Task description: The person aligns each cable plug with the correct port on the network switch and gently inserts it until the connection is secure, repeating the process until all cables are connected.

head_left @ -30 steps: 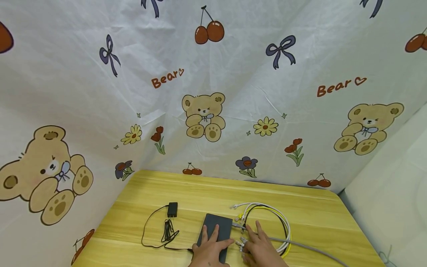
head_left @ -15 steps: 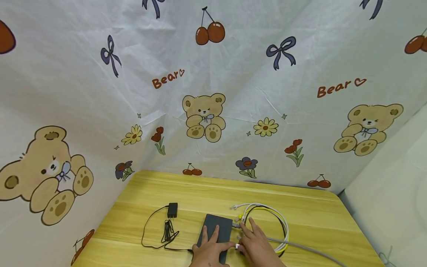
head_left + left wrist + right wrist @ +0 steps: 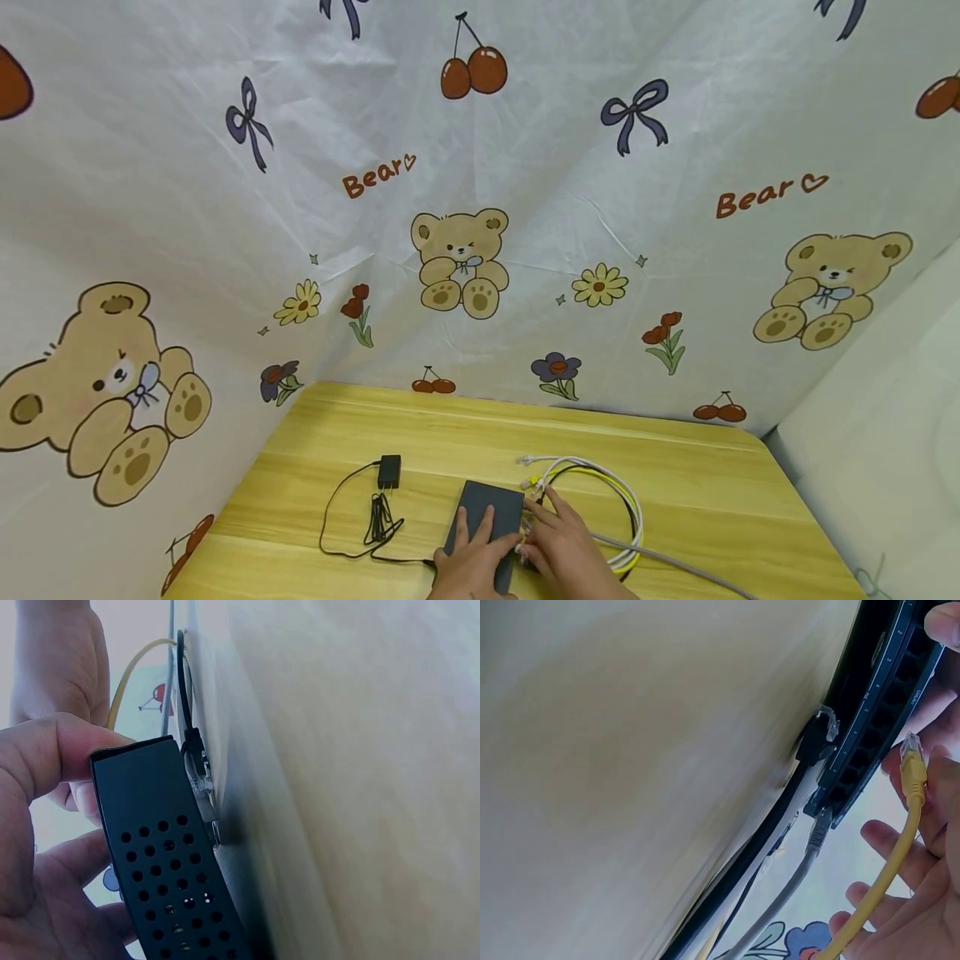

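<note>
On the table (image 3: 720, 483) toward six o'clock, we log one dark box (image 3: 505, 510). Two hands: the left hand (image 3: 472, 563) rests on it, fingers straight and spread; the right hand (image 3: 564, 546), at three o'clock, pinches one yellow plug (image 3: 913, 776) in its fingers. Coiled cables (image 3: 637, 512) beyond: yellow, black, white; total unclear. One grey cable (image 3: 790, 885) looks seated; we judge that done. One adapter (image 3: 389, 472), unplugged, ten o'clock. The yellow plug sits near the ports (image 3: 860, 758), not yet in; we judge that left.

On our wood-grained bench (image 3: 450, 433) we see a black adapter (image 3: 389, 472) and cord (image 3: 377, 521), a dark box (image 3: 502, 507), a grey cable (image 3: 686, 567) and looped yellow, white cables (image 3: 634, 507).
</note>
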A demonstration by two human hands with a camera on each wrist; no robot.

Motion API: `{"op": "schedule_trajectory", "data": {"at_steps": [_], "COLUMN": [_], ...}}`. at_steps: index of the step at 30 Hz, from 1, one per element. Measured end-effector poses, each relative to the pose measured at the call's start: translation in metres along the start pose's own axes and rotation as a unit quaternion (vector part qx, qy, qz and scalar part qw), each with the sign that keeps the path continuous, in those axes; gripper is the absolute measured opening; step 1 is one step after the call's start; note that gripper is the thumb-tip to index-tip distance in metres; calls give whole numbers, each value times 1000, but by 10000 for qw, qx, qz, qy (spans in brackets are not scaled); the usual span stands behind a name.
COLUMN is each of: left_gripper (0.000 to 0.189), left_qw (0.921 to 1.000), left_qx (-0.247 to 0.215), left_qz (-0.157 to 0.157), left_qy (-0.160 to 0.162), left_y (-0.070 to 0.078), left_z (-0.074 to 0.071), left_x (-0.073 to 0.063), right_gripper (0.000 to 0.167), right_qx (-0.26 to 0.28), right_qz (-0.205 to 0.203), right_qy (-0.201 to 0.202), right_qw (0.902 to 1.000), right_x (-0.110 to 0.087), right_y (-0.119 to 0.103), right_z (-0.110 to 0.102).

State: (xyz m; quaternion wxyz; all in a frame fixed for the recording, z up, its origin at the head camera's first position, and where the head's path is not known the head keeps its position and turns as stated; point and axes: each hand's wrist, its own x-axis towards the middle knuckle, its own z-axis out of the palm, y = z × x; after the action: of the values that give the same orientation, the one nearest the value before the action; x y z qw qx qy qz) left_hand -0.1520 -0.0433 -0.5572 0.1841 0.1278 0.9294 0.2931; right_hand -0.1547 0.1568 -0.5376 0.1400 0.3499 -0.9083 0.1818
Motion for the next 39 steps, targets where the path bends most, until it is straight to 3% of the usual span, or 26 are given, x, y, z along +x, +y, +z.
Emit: {"op": "schedule_trajectory", "data": {"at_steps": [8, 15, 24, 39], "left_gripper": [70, 70, 72, 81], "left_qw": [9998, 9998, 9999, 9997], "left_qx": [-84, -94, -51, -180], "left_qz": [144, 81, -15, -88], "left_qy": [91, 145, 102, 139], "left_y": [0, 3, 5, 3], "left_z": [-2, -3, -5, -5], "left_x": [-3, -4, -6, -5], "right_gripper": [14, 21, 13, 5], "right_qx": [226, 176, 9, -91], "right_qz": [270, 622, 306, 617], "right_qy": [-211, -570, -466, -682], "right_qw": [9992, 9963, 9984, 9957], "right_x": [5, 7, -3, -7], "right_y": [-3, -3, 1, 4], "right_z": [2, 0, -2, -10]}}
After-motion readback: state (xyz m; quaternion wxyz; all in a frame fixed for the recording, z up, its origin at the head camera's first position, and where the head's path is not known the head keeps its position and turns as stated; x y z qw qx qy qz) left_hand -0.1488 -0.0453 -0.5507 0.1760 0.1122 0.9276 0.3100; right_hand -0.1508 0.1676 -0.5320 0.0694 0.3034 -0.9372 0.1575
